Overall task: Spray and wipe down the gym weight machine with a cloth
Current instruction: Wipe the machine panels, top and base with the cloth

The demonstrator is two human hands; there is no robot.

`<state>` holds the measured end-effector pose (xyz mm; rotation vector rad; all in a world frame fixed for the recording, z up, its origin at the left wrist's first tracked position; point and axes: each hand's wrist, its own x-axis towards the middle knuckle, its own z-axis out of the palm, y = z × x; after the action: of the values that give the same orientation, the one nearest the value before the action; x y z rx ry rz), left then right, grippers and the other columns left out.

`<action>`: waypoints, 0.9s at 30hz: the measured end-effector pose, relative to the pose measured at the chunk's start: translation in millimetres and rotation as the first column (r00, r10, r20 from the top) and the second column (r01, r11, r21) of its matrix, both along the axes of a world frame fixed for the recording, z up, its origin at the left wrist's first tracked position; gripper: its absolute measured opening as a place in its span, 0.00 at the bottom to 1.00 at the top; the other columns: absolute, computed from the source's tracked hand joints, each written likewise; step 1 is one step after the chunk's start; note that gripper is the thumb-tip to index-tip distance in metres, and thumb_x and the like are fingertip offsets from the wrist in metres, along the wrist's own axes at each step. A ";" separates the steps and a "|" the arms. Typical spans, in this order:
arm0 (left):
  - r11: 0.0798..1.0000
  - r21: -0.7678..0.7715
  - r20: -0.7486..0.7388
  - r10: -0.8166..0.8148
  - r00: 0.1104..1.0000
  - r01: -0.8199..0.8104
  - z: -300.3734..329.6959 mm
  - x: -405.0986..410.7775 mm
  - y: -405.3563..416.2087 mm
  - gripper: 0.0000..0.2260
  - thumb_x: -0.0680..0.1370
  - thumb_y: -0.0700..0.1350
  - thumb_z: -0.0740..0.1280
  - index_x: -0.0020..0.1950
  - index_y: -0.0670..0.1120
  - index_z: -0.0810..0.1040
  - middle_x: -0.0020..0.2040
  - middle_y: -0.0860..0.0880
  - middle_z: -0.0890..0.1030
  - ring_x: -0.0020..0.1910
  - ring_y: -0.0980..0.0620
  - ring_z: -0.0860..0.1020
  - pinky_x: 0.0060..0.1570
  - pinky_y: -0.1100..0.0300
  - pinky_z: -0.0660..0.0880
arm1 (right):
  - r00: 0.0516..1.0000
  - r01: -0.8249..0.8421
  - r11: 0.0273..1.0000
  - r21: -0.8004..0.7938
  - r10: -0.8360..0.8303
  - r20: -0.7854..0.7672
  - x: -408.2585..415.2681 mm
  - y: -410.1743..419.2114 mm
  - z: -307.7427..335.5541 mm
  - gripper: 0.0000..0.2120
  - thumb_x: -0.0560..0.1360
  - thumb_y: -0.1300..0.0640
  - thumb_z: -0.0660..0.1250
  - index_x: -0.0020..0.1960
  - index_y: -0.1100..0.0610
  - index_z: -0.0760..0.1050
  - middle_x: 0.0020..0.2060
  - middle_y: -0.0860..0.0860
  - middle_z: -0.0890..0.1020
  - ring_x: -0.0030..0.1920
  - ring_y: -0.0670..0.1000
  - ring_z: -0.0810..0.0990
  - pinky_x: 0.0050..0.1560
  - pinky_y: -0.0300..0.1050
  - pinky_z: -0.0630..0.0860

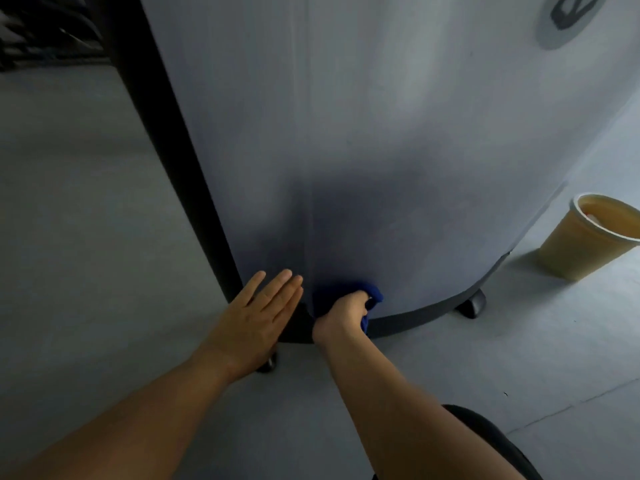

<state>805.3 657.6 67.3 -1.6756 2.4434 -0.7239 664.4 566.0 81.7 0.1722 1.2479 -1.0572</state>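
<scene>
At the right edge of the frame you see a tan bin (585,237) standing on the grey floor (86,220), something pale lying inside it. In the upper left corner you can make out dark, blurred equipment (38,32), too indistinct to identify.

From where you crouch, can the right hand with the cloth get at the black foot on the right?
Probably yes: the right hand grips the blue cloth low on the panel, and only bare base trim lies between it and the foot.
</scene>
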 end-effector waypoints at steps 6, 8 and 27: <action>0.993 -0.040 -0.364 0.088 0.927 -0.110 -5.0 15.1 7.5 0.19 0.76 0.48 0.68 0.66 0.44 0.77 0.61 0.45 0.79 0.57 0.43 0.80 0.53 0.48 0.77 | 0.988 -0.077 0.997 -0.025 0.080 0.134 33.1 20.7 10.7 0.14 0.84 0.47 0.55 0.61 0.52 0.74 0.62 0.55 0.78 0.59 0.59 0.77 0.65 0.58 0.72; 0.973 -0.011 -0.487 0.196 0.851 -0.230 -5.5 15.9 10.4 0.14 0.80 0.53 0.59 0.59 0.47 0.78 0.53 0.48 0.80 0.46 0.45 0.80 0.43 0.52 0.76 | 0.974 -0.122 0.989 -0.087 0.136 0.180 41.6 29.1 15.0 0.14 0.83 0.49 0.56 0.64 0.53 0.73 0.59 0.57 0.78 0.58 0.60 0.77 0.67 0.58 0.72; 0.905 0.353 -0.886 0.243 -0.395 -0.235 26.5 -23.6 4.8 0.18 0.86 0.56 0.55 0.51 0.48 0.80 0.43 0.49 0.85 0.44 0.50 0.83 0.46 0.51 0.78 | 0.871 -0.491 0.871 0.026 0.491 -0.006 39.3 28.6 71.7 0.21 0.74 0.48 0.72 0.63 0.57 0.77 0.49 0.61 0.86 0.46 0.63 0.86 0.41 0.56 0.83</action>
<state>781.7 662.4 93.8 -3.5210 1.8927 1.7098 703.7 594.7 153.4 -0.1341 1.2282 -0.5992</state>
